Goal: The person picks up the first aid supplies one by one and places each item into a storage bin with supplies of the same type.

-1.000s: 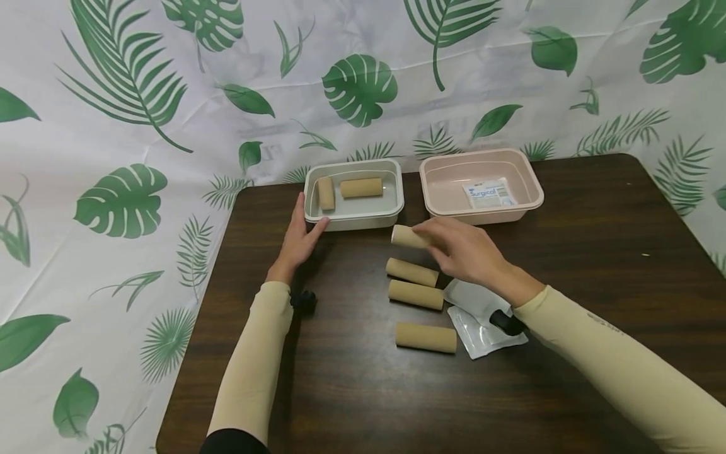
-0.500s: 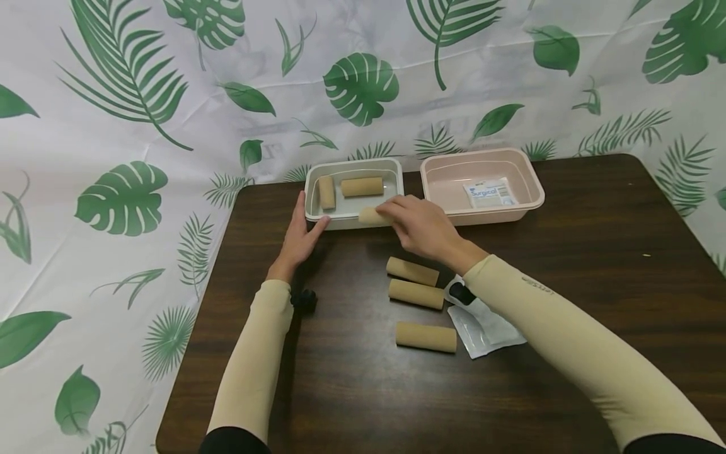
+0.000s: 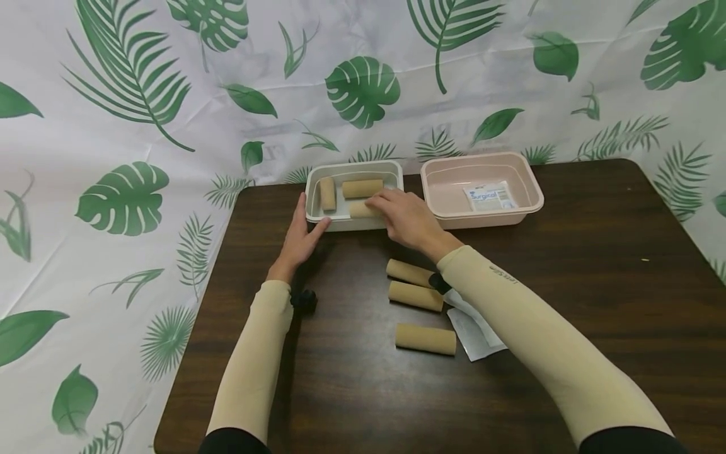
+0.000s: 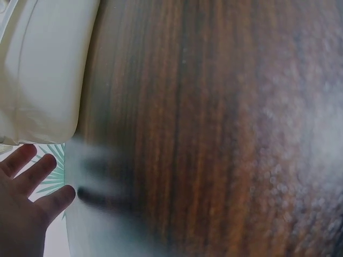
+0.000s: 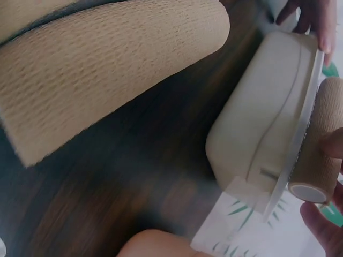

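Note:
My right hand (image 3: 409,219) pinches a tan, crinkled bandage roll (image 3: 360,209) at the front of the white tray (image 3: 354,225). In the right wrist view this bandage roll (image 5: 317,142) lies across the tray's rim side, its round core end showing. Inside the tray are an upright-lying bandage roll (image 3: 327,193) on the left and a crosswise bandage roll (image 3: 363,188) at the back. With fingers spread, my left hand (image 3: 296,243) rests against the tray's front left corner. The left wrist view has that hand (image 4: 27,198) just beside the tray wall.
Three bandage rolls, far (image 3: 407,272), middle (image 3: 416,296) and near (image 3: 425,339), lie on the dark wood table (image 3: 351,384). White packets (image 3: 475,334) lie partly under the right forearm. A pink tray (image 3: 482,221) holds a packet printed "Surgical" (image 3: 489,197).
My right hand has carried the bandage roll leftward from in front of the pink tray and lowered it into the white tray. The left hand has stayed at the tray's corner.

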The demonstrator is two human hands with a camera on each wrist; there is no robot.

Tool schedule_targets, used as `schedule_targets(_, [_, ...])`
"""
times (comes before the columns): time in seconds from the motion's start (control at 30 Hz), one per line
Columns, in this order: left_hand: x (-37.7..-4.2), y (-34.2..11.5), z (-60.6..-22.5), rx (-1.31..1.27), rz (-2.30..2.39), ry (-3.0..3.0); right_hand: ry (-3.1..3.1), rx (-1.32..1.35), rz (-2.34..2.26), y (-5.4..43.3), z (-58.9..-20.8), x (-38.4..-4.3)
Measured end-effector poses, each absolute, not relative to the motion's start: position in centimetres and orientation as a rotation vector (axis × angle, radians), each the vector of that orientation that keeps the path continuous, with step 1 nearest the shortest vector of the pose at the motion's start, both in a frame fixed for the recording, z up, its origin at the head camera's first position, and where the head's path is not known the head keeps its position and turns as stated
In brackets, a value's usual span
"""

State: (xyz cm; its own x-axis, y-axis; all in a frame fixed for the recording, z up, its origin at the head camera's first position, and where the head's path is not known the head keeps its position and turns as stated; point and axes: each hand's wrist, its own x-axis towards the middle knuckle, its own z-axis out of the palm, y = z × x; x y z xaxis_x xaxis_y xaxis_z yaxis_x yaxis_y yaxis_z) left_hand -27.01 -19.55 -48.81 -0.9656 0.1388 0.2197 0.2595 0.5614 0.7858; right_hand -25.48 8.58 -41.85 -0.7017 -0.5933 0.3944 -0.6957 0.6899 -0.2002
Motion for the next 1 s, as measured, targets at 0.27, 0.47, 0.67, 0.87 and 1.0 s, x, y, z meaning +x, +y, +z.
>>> schedule_targets(0.27, [-27.0,-19.7,-49.0,-0.336,-1.362,-2.664,-2.638,1.010,0.521,8.0,-42.1,-25.8])
schedule_targets(0.47, [-26.9,-19.6,-48.9,-0.325,-1.367,-2.674,-2.594,0.980,0.598,8.8,-42.4,-25.6])
schedule_targets(0.67, [-27.0,-19.7,-49.0,-0.323,-1.376,-2.676,-2.615,0.936,0.621,9.9,-42.8,-25.5])
schedule_targets(0.87, [-27.1,-19.7,-49.1,-0.334,-1.372,-2.683,-2.575,0.941,0.659,10.8,-43.3,-25.2])
schedule_targets(1.0, [-27.1,-19.6,-49.1,-0.339,-1.364,-2.683,-2.554,0.943,0.677,11.5,-43.6,-24.7])
